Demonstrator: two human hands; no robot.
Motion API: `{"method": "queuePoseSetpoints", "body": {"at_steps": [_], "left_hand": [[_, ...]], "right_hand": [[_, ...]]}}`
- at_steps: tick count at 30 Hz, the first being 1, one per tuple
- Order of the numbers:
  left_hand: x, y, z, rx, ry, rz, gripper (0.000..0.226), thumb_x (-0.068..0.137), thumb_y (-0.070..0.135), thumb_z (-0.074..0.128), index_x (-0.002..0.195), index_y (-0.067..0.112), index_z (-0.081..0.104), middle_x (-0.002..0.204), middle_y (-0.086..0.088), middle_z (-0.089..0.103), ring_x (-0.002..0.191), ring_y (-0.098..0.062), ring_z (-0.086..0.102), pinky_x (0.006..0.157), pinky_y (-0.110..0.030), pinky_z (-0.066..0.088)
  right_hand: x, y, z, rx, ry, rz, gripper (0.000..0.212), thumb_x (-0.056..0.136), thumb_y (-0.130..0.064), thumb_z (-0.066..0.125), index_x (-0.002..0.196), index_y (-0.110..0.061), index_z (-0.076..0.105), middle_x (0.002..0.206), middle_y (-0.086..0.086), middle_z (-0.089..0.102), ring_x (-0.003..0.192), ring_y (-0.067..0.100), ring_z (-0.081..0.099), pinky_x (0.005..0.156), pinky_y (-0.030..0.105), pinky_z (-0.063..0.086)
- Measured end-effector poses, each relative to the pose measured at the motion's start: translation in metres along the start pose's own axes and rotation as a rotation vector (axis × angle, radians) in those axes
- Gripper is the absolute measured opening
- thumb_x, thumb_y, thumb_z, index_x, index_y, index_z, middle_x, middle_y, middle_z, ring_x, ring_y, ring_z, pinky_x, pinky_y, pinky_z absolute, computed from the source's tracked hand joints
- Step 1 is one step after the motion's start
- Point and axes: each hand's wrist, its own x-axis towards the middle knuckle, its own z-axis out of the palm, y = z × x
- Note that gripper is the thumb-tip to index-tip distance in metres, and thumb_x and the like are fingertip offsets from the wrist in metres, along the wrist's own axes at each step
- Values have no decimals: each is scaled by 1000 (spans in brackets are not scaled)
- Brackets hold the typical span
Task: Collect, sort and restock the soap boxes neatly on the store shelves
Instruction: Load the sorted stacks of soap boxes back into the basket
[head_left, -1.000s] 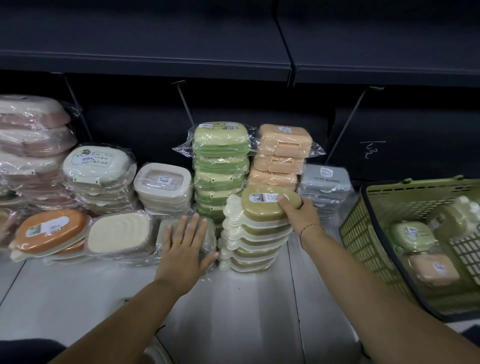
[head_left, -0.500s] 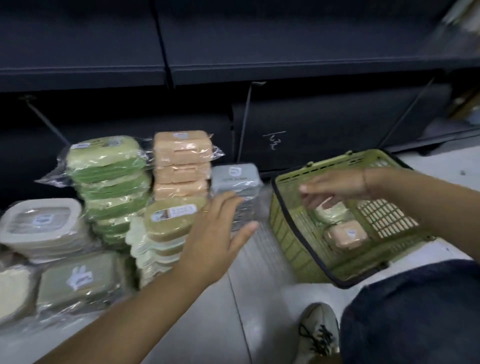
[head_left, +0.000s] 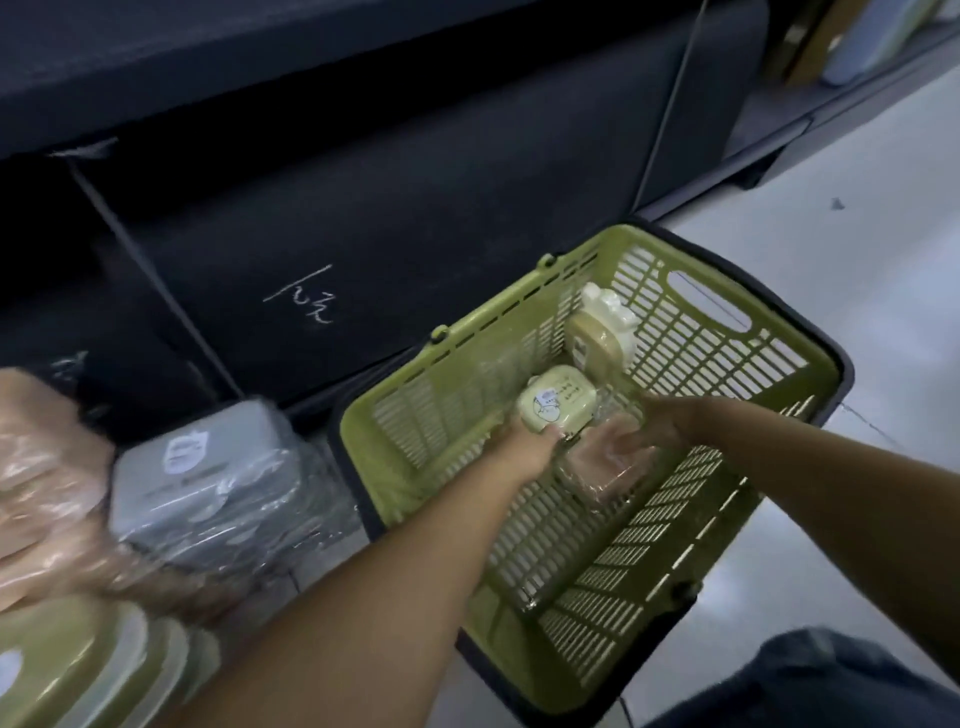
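Soap box, pale green, lies in the basket toward its far wall. Your left hand grips its near edge; your right hand is too blurred to tell. It looks light, stiff and slick, so pinch its long sides.

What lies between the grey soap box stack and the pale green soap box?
In the head view, the basket's slatted side wall separates the pale green soap box from the grey stack.

The left hand and right hand ran back into bare forearms. Below the near right corner of the green basket showed a leg in dark blue denim, faded and creased.
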Motion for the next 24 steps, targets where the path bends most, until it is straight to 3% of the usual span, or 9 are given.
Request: {"method": "queuePoseSetpoints", "body": {"at_steps": [3, 6, 7, 10, 14, 16, 20, 22, 24], "left_hand": [[44, -2, 15, -265, -33, -201, 66, 99, 52, 44, 148, 10, 33, 149, -14, 41, 135, -32, 41, 108, -42, 36], [77, -8, 24, -565, -54, -275, 62, 99, 55, 40, 143, 11, 42, 147, -12, 45, 134, -26, 42, 107, -39, 35], [85, -9, 28, -637, -37, -291, 58, 99, 54, 41, 138, 11, 49, 141, -8, 51, 128, -22, 46, 104, -35, 36], [105, -12, 39, -778, 68, -303, 55, 90, 56, 58, 116, 8, 63, 118, -7, 65, 107, -23, 61, 95, -35, 49], [154, -28, 72, -840, 171, -332, 110, 37, 79, 71, 126, 15, 58, 122, -9, 65, 105, -30, 65, 89, -43, 56], [168, -27, 81, -848, 213, -342, 120, 25, 83, 71, 125, 19, 58, 122, -9, 64, 103, -33, 66, 84, -47, 57], [122, 6, 56, -962, 205, -332, 58, 70, 53, 79, 108, 11, 63, 103, -8, 69, 85, -25, 68, 55, -27, 51], [127, 5, 50, -968, 180, -337, 52, 76, 47, 78, 111, 10, 65, 101, -7, 72, 83, -23, 68, 49, -23, 47], [133, 4, 48, -978, 174, -349, 51, 77, 46, 77, 111, 9, 66, 103, -6, 73, 77, -21, 68, 43, -20, 46]], "right_hand": [[34, -4, -3, 62, -4, 72, 107, 78, -36, 79, 154, -15, 6, 140, 17, 51, 124, 32, 53, 104, 44, 45], [56, -4, -2, 20, -135, 177, 51, 86, -54, 62, 117, -13, 56, 114, 8, 64, 101, 25, 62, 101, 44, 48], [61, -4, 0, 14, -152, 206, 53, 84, -57, 63, 109, -11, 59, 112, 8, 64, 100, 25, 62, 100, 43, 48], [75, -1, 4, -50, -83, 231, 84, 71, -63, 73, 129, -6, 54, 123, 12, 63, 110, 30, 61, 99, 43, 48], [70, -6, -1, -43, -78, 229, 87, 75, -62, 69, 139, -8, 46, 124, 15, 58, 115, 33, 59, 98, 43, 49], [64, -10, 0, -51, -74, 213, 82, 82, -60, 63, 141, -6, 43, 120, 18, 57, 108, 31, 60, 92, 41, 50], [63, -13, -1, -36, -128, 254, 76, 85, -63, 55, 130, -2, 49, 92, 13, 58, 75, 23, 53, 79, 34, 48], [66, -12, -2, -10, -159, 298, 62, 85, -64, 54, 94, -3, 52, 78, 10, 54, 67, 20, 51, 71, 31, 48], [68, -11, -1, 36, -172, 338, 59, 83, -64, 56, 80, -7, 44, 72, 9, 54, 63, 18, 52, 64, 28, 46]]}}
